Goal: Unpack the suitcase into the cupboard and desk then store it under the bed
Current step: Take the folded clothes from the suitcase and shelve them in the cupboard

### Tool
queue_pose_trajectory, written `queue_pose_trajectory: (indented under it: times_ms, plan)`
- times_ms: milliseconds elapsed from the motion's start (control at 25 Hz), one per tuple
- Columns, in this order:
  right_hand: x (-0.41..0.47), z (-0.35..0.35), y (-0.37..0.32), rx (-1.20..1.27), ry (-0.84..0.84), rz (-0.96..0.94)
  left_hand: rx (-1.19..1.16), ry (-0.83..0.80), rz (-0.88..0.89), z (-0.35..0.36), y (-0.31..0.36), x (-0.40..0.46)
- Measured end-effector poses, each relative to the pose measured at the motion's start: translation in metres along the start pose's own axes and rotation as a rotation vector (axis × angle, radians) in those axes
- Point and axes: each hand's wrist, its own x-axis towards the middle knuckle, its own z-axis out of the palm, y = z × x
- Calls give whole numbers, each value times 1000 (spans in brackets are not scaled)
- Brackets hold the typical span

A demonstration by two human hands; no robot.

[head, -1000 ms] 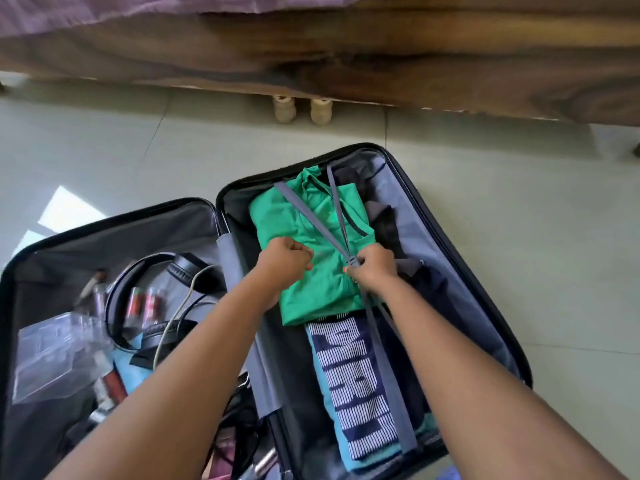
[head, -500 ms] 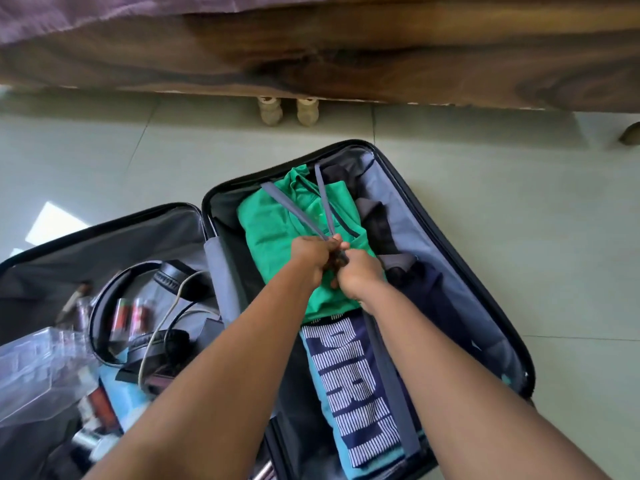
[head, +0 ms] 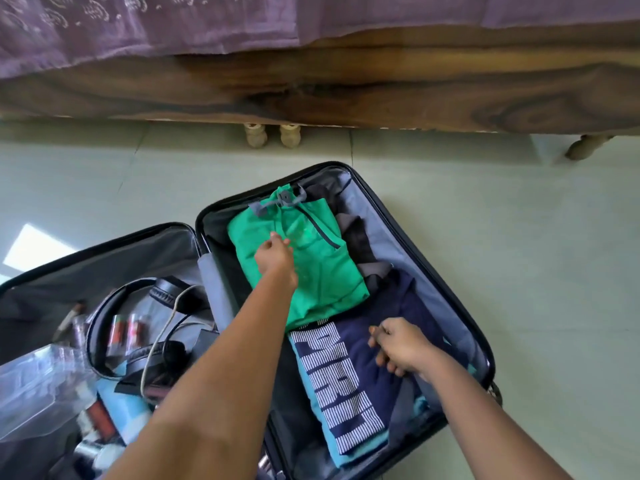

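The black suitcase [head: 408, 251] lies open on the floor. Its right half holds a folded green shirt [head: 325, 275] and, below it, a navy shirt with white striped letters [head: 346, 379]. The grey upper strap with its buckle [head: 282, 199] lies loose at the top of the green shirt. My left hand [head: 273, 256] hovers over the green shirt with relaxed fingers and holds nothing. My right hand [head: 398, 348] rests on the navy shirt, fingers curled round the grey lower strap [head: 407, 400], which runs toward the lower right.
The suitcase's left half [head: 104, 258] holds black headphones [head: 104, 317], a white cable, small tubes and a clear plastic box [head: 34, 386]. The wooden bed frame [head: 346, 91] with purple cloth runs across the top, with two short legs [head: 256, 135] under it. Pale tiled floor surrounds the case.
The strap buckle came apart. The upper strap has been thrown up to the top of the case; my right hand drew the lower strap down and right. My left hand let go.
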Motion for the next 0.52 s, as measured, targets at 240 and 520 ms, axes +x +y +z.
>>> queue_pose_trajectory:
  times_ms: [240, 520]
  plan:
    - [-44, -4, 27, -300, -22, 251, 519, 240, 34, -44, -118, -107]
    - [-10, -31, 19, -108, 192, 113, 268, 55, -500, -70, -142, -114]
